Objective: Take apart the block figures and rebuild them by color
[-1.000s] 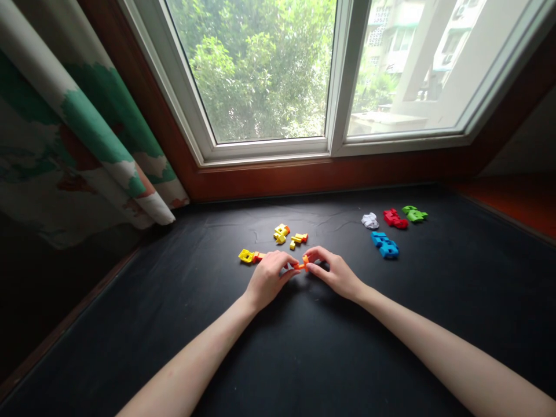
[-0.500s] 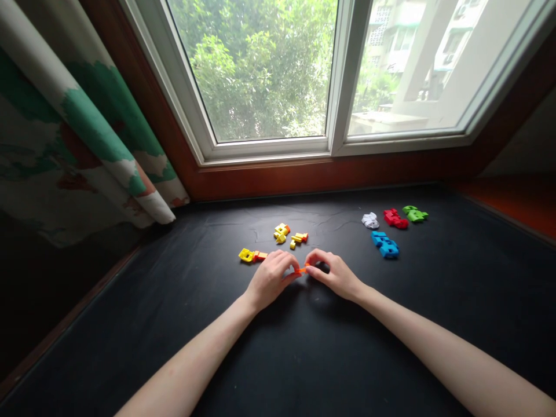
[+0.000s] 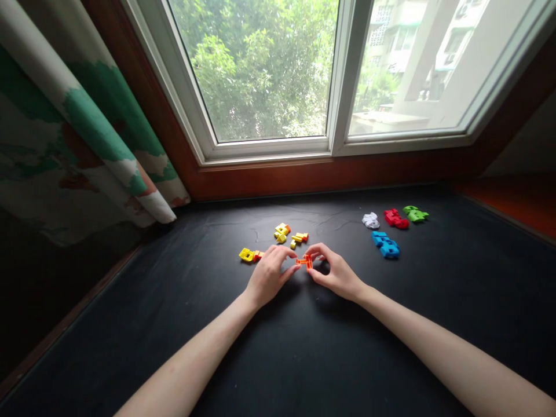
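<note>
Between my hands is a small orange plastic toy piece (image 3: 305, 262) with a narrow middle and wider ends. My left hand (image 3: 271, 271) pinches its left end between thumb and fingers. The right end sits between the thumb and fingers of my right hand (image 3: 334, 271). Just beyond my left hand lie a yellow piece (image 3: 247, 255) joined to an orange-red part, a yellow cluster with orange (image 3: 281, 232), and a smaller yellow piece (image 3: 299, 238) with an orange end. My left hand partly hides the orange-red part.
Farther right on the black surface (image 3: 278, 359) lie a white toy piece (image 3: 370, 220), a red one (image 3: 395, 218), a green one (image 3: 416, 214) and a blue one (image 3: 385, 245). A window (image 3: 334, 147) stands behind, with a curtain (image 3: 108, 127) at left.
The orange piece has been turned, so more of its frame-like shape shows. My fingers have shifted around it and opened slightly. The other toy pieces stay in place.
</note>
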